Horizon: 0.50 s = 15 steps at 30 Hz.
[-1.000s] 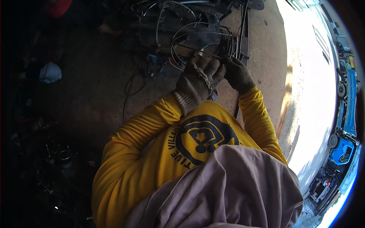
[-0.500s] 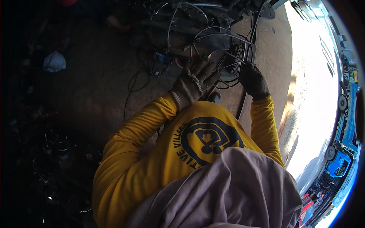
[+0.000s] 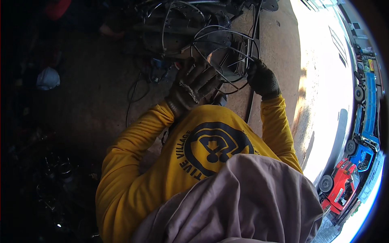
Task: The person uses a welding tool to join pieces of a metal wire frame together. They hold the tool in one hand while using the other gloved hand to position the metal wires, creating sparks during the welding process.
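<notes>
In the head view, gripping the looped wire (image 3: 243, 53) at its right side with the gloved right hand (image 3: 263, 79), fingers curled closed around it. Holding the gloved left hand (image 3: 193, 87) open with fingers spread, just beside the loops' left part; cannot tell whether touching. Seen between both hands, the loops, partly across dark metal parts (image 3: 184, 37). Outside at right, 2 trucks: 1 blue truck (image 3: 367, 109), 1 red truck (image 3: 341, 187).
</notes>
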Each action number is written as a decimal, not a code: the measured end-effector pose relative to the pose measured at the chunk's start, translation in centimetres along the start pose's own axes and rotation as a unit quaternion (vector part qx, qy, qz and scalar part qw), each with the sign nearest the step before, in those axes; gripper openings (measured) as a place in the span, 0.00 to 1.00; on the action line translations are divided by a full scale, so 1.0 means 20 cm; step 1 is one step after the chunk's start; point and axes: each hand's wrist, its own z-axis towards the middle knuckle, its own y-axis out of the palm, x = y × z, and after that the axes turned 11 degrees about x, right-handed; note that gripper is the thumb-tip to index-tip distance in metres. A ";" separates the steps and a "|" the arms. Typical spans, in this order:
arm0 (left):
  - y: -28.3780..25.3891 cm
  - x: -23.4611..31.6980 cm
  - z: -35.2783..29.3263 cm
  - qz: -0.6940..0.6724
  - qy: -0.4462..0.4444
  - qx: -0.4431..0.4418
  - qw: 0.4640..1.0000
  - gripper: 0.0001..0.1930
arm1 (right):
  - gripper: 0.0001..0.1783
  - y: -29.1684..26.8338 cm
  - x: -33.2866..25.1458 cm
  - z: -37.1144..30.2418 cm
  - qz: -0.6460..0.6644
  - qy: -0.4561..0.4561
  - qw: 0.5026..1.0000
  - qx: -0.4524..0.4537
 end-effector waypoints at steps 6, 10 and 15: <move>0.05 0.00 0.04 0.070 0.008 -0.062 0.996 0.29 | 0.15 0.01 -0.02 -0.01 0.225 0.150 0.962 0.039; 0.09 0.02 0.07 0.167 0.062 -0.162 0.971 0.30 | 0.16 0.02 -0.12 -0.02 0.529 0.288 0.798 0.002; 0.04 0.03 0.21 0.162 0.066 -0.206 0.963 0.28 | 0.17 0.01 -0.19 0.00 0.438 0.276 0.856 0.017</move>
